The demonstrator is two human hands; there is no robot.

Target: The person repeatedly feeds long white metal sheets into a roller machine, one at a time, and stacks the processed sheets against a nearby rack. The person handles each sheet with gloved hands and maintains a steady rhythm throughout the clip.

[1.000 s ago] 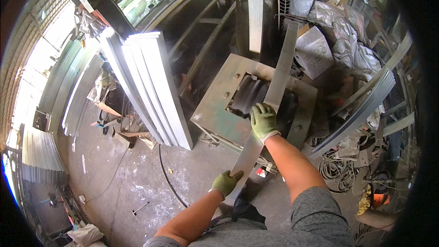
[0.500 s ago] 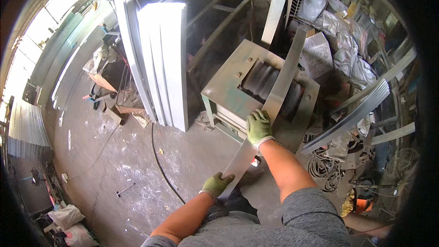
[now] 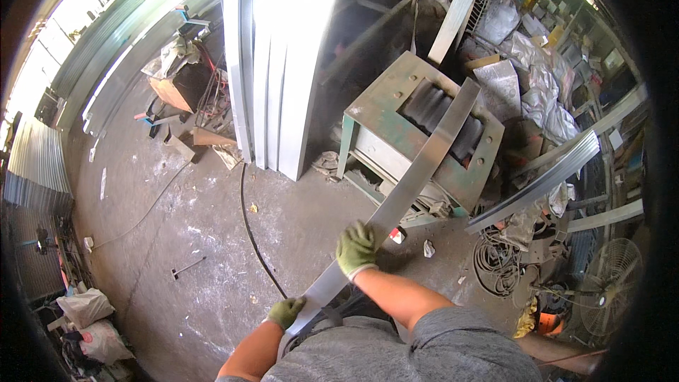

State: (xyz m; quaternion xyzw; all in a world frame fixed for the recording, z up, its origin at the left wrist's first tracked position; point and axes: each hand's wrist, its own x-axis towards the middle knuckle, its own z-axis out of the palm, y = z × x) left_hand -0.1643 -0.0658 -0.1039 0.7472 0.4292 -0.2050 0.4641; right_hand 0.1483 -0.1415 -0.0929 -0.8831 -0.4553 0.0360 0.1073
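- I see the gloved left hand (image 3: 286, 313) pinching the near end of the metal strip (image 3: 417, 177).
- The gloved right hand (image 3: 356, 249) lies across the strip; I can't tell how firmly.
- The strip slants far right over the roller machine (image 3: 378, 97), drawn nearer than a second ago.
- Left, bright panels (image 3: 288, 74) stand on stained concrete (image 3: 163, 233).
- Right, a fan (image 3: 612, 283).

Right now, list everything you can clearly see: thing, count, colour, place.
Boxy metal machine: one, worn green, ahead
Long flat metal strip: one, silver, over machine
Tall upright metal lengths: several, silver, left of machine
Bundled metal profiles: several, silver, right side
Thick cable: one, black, left floor
Round caged fan: one, grey, lower right
Bulging sacks: two, whitish, lower left
Crumpled sheeting: uncountable, silver, upper right
Left gloved hand: one, green, strip's near end
Right gloved hand: one, green, farther along strip
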